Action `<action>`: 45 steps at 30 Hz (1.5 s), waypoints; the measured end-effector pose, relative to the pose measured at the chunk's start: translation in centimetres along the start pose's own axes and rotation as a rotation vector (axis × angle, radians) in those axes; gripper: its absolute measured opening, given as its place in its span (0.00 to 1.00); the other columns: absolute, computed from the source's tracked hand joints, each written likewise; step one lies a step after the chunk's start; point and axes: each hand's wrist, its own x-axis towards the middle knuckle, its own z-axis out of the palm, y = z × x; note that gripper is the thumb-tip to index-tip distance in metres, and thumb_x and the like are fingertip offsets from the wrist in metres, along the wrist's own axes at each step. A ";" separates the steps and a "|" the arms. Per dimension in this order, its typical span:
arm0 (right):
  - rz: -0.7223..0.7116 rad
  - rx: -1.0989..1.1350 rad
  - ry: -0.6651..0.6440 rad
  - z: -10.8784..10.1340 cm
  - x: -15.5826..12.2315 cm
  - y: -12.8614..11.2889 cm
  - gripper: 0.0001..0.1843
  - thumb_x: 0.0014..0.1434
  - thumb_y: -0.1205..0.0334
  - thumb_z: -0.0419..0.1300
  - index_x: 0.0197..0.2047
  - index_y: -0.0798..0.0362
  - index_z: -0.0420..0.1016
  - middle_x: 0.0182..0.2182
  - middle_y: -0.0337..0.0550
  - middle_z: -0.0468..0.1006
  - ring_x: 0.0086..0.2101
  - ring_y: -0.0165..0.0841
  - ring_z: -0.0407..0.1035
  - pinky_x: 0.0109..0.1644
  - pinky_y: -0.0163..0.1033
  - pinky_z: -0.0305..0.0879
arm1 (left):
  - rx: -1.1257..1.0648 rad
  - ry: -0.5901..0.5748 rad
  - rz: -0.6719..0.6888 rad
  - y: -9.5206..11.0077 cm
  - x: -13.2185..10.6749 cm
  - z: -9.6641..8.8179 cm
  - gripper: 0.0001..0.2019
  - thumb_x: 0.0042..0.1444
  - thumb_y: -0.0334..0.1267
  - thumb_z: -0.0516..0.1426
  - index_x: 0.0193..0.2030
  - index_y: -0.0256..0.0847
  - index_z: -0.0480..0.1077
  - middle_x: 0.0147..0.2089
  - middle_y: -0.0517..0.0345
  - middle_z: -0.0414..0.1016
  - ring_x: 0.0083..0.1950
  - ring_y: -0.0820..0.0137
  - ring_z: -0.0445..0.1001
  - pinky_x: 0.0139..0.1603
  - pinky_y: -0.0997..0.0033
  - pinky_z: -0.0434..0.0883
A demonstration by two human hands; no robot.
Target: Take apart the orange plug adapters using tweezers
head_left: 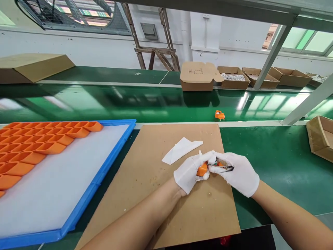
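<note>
Both my hands wear white gloves and meet over a brown cardboard sheet (166,194). My left hand (191,172) is closed around a small orange plastic part (202,169). My right hand (239,173) pinches metal tweezers (223,167), whose tips point left into the orange part. A folded white cloth (180,150) lies on the cardboard just beyond my left hand.
A blue tray (104,170) with a white liner holds rows of orange parts (39,146) at the left. One orange part (220,115) sits on the green conveyor belt (130,100). Cardboard boxes (199,76) stand behind the belt, another (321,137) at the right edge.
</note>
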 end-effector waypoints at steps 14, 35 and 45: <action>-0.079 0.139 0.230 -0.1 -0.2 1.0 0.24 0.63 0.66 0.58 0.60 0.36 0.76 0.38 0.37 0.82 0.38 0.34 0.76 0.49 0.44 0.76 | 0.541 0.272 0.349 -1.2 -0.4 -2.2 0.18 0.52 0.41 0.65 0.49 0.45 0.70 0.47 0.51 0.74 0.42 0.64 0.74 0.40 0.64 0.71; -0.024 0.327 0.336 0.0 -0.7 0.0 0.17 0.59 0.63 0.67 0.51 0.39 0.81 0.39 0.37 0.83 0.36 0.34 0.78 0.40 0.41 0.79 | 0.808 0.480 0.748 -0.9 -1.6 -2.4 0.26 0.51 0.30 0.66 0.56 0.57 0.76 0.52 0.58 0.79 0.61 0.59 0.72 0.67 0.51 0.66; -0.355 0.173 0.376 0.1 -0.9 -1.1 0.26 0.63 0.75 0.59 0.59 0.40 0.75 0.34 0.35 0.79 0.33 0.29 0.73 0.39 0.38 0.75 | 0.846 0.510 1.026 -1.0 -1.7 -2.6 0.21 0.53 0.30 0.67 0.52 0.55 0.78 0.54 0.56 0.74 0.60 0.58 0.75 0.68 0.49 0.69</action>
